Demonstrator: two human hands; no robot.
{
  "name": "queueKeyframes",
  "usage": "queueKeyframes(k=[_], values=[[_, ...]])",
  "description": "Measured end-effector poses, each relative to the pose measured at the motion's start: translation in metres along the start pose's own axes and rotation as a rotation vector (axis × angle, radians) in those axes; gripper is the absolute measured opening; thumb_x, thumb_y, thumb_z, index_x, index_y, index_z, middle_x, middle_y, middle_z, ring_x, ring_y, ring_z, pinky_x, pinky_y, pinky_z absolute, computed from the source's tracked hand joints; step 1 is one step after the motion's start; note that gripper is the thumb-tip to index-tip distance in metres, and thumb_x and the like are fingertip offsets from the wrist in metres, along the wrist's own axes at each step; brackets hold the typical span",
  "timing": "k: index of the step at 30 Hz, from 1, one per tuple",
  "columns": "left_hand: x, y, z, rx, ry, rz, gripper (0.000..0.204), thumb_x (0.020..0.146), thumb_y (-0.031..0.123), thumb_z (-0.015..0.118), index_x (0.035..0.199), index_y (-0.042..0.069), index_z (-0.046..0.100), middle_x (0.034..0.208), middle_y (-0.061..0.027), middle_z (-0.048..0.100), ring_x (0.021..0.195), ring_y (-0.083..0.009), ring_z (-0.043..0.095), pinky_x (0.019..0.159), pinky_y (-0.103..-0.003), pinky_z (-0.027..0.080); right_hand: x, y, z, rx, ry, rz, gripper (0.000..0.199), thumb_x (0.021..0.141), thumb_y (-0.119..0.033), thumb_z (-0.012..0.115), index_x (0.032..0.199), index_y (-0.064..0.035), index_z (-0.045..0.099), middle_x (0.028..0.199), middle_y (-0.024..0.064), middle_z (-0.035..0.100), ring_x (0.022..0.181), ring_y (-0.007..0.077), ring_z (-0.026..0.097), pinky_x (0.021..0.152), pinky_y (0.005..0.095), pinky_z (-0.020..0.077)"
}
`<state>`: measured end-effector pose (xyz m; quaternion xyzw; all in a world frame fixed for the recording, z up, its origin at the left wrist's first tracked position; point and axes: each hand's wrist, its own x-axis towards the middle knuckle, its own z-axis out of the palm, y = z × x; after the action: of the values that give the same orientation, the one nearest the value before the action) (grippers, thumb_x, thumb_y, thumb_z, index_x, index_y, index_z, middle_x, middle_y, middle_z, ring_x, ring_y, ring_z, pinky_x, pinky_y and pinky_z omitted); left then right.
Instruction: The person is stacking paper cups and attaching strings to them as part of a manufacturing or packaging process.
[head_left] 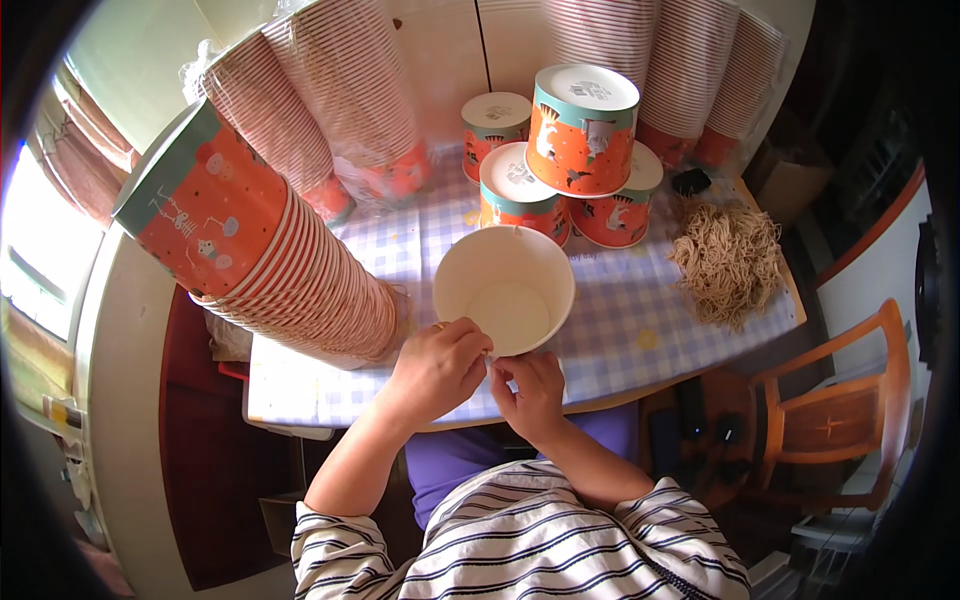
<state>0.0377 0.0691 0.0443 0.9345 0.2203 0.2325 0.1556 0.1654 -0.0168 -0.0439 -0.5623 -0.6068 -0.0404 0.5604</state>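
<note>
Checked blue-and-white cloth (pixel 610 330) covers the small table, with a wooden chair (pixel 840 410) standing off to the person's right and a bright window at the far left.

Nearest the person, both hands meet at the near rim of an open paper bowl (pixel 505 288), which lies tipped toward the camera on the cloth so its plain white inside shows; nothing is in it. The left hand (pixel 437 368) is curled, its fingertips pinched on the rim at the bowl's lower left. The right hand (pixel 533 388) sits just beside it, fingers bent and drawn together close under the rim; whether it actually grips the rim or only touches it cannot be told. The two hands are almost touching each other.

To the left of the bowl, a long nested stack of orange cups (pixel 270 260) with a teal band lies on its side, its near end close to the left hand.

Beyond the bowl stand lidded orange tubs (pixel 570 170), white lids on, three at the bottom and one set on top, with another (pixel 495 125) behind. To the right, a loose heap of tan noodle-like strands (pixel 728 260) rests on the cloth.

Farthest back, more wrapped sleeves of striped cups (pixel 350 100) lean against the wall.
</note>
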Motion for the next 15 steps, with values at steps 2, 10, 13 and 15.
queueKeyframes(k=[2,10,13,15], values=[[0.001,0.0006,-0.0008,0.003,-0.002,0.0,0.013,0.072,0.003,0.062,0.085,0.006,0.061,0.083,-0.0067,0.061,0.071,-0.0287,0.062,0.061,-0.038,0.051,0.0007,-0.0006,-0.0005,-0.023,-0.023,0.007,0.018,0.07,-0.002,0.07,0.085,-0.0079,0.06,0.068,0.0013,0.06,0.061,0.0201,0.058,0.061,0.0345,0.0395],[0.0031,0.0021,-0.0034,-0.015,0.01,0.042,0.021,0.068,0.005,0.066,0.089,0.006,0.062,0.083,-0.0066,0.062,0.068,-0.0285,0.062,0.059,-0.038,0.051,-0.0021,-0.0041,-0.0004,0.04,-0.032,0.067,0.016,0.072,-0.004,0.069,0.086,-0.007,0.061,0.068,0.0027,0.06,0.062,0.0215,0.058,0.062,0.035,0.0402],[0.0038,0.0048,-0.0042,0.052,0.06,0.116,0.028,0.064,0.006,0.068,0.091,0.006,0.06,0.08,-0.0057,0.059,0.067,-0.0251,0.061,0.058,-0.037,0.049,-0.0029,-0.0036,-0.0003,0.039,-0.029,0.062,0.017,0.072,-0.003,0.069,0.086,-0.0068,0.061,0.07,0.0035,0.061,0.064,0.0222,0.058,0.062,0.0353,0.0407],[0.0038,0.001,-0.0019,0.083,0.058,0.239,0.032,0.063,0.007,0.069,0.094,0.006,0.059,0.081,-0.0041,0.06,0.068,-0.0229,0.061,0.06,-0.036,0.049,-0.0034,-0.0038,-0.0002,0.032,-0.027,0.065,0.017,0.072,-0.003,0.069,0.086,-0.0067,0.061,0.071,0.0037,0.061,0.064,0.0225,0.059,0.063,0.0355,0.0408]])
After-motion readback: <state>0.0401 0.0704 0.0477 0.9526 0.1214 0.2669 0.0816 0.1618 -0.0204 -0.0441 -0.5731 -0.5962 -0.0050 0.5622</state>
